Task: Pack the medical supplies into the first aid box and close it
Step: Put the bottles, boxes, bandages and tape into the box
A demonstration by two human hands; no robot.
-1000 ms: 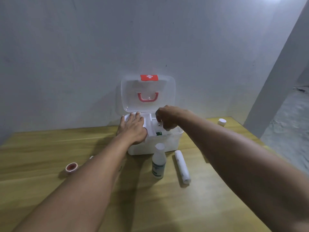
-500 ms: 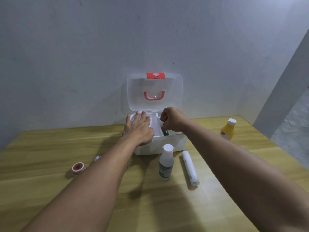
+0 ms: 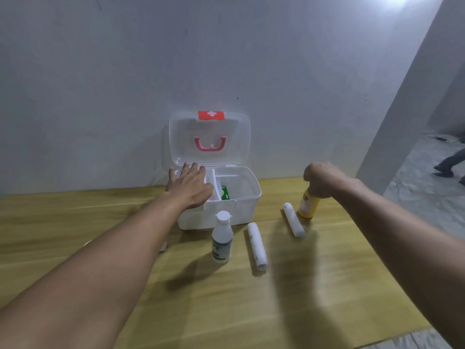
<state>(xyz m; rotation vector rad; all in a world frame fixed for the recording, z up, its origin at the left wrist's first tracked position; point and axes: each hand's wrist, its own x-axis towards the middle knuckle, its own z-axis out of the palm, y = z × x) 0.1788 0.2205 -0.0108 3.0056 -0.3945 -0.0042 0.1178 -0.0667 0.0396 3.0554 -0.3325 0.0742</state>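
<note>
The first aid box [image 3: 221, 210] stood on the wooden desk [image 3: 75, 222] close to the wall, with its clear lid [image 3: 236, 137] open and upright; a red handle [image 3: 209, 143] and a red latch with a white cross [image 3: 211, 115] showed on the lid. Inside the box, a green packet [image 3: 225, 192] lay beside a white divider. The left hand [image 3: 190, 187] lay flat on the left part of the box, its fingers [image 3: 187, 170] spread and holding nothing. The right hand [image 3: 324, 180] was closed around the top of a yellow bottle [image 3: 308, 206], which stood on the desk to the right of the box. Just beside this bottle lay a white bandage roll [image 3: 293, 222]. In front of the box stood a white bottle with a green label [image 3: 222, 238], and a second bandage roll [image 3: 256, 245] lay near it.
</note>
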